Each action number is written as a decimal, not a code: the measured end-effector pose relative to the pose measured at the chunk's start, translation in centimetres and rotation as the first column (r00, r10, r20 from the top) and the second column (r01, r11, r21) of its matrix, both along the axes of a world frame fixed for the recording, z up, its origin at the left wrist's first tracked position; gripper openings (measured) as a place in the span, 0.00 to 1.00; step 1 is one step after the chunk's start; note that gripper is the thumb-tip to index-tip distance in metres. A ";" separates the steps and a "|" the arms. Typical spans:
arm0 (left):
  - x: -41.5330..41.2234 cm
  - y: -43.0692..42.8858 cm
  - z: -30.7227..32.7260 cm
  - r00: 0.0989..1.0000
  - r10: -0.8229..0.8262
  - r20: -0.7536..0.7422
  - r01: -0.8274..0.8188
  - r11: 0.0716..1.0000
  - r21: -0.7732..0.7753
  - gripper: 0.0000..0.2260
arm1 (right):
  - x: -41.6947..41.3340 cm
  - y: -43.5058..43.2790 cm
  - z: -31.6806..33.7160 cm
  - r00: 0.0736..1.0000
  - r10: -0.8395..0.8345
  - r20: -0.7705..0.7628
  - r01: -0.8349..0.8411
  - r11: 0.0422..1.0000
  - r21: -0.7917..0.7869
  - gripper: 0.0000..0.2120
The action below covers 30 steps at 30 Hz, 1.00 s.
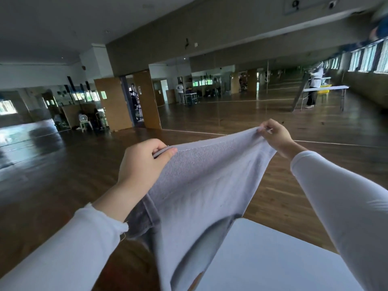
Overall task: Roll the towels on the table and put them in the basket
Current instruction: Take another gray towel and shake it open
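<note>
A pale lavender-grey towel [201, 181] hangs stretched in the air between both hands. My left hand [140, 162] grips its upper left corner, thumb on top of the hem. My right hand [275, 135] pinches the upper right corner, held higher and farther away. The towel's lower part drapes down over the near corner of the white table [273, 259] and runs out of the bottom of the view. No basket is in view.
The white table's corner sits at the lower right, with dark wooden floor [63, 175] around it. Mirrored walls and wooden doors [113, 101] stand far back. A person stands at a long white table [325, 88] at the far right.
</note>
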<state>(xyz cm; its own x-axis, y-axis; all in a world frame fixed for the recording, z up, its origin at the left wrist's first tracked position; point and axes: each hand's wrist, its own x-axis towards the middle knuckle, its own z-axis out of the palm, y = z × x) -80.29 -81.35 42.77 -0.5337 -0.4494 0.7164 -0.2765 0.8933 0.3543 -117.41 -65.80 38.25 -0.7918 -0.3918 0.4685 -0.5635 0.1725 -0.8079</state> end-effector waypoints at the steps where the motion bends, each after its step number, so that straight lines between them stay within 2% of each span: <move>1: -0.2 1.6 -0.2 1.000 0.001 0.006 -0.002 1.000 0.010 0.08 | -0.3 1.6 -0.2 1.000 0.013 0.012 -0.013 1.000 -0.002 0.09; 12: -3.1 19.9 -1.0 0.998 0.012 -0.055 -0.015 0.999 -0.048 0.08 | -3.0 17.7 -1.4 0.995 0.086 0.058 -0.087 0.996 0.003 0.05; 14: -3.1 23.1 -1.0 0.998 0.010 -0.063 -0.013 0.999 -0.043 0.09 | -2.9 20.8 -1.4 0.993 0.099 0.068 -0.099 0.995 0.008 0.06; 30: 1.9 46.6 -0.7 0.998 0.012 -0.057 -0.015 0.998 -0.064 0.09 | 1.7 42.7 -0.3 0.986 0.108 0.128 -0.110 0.994 0.012 0.03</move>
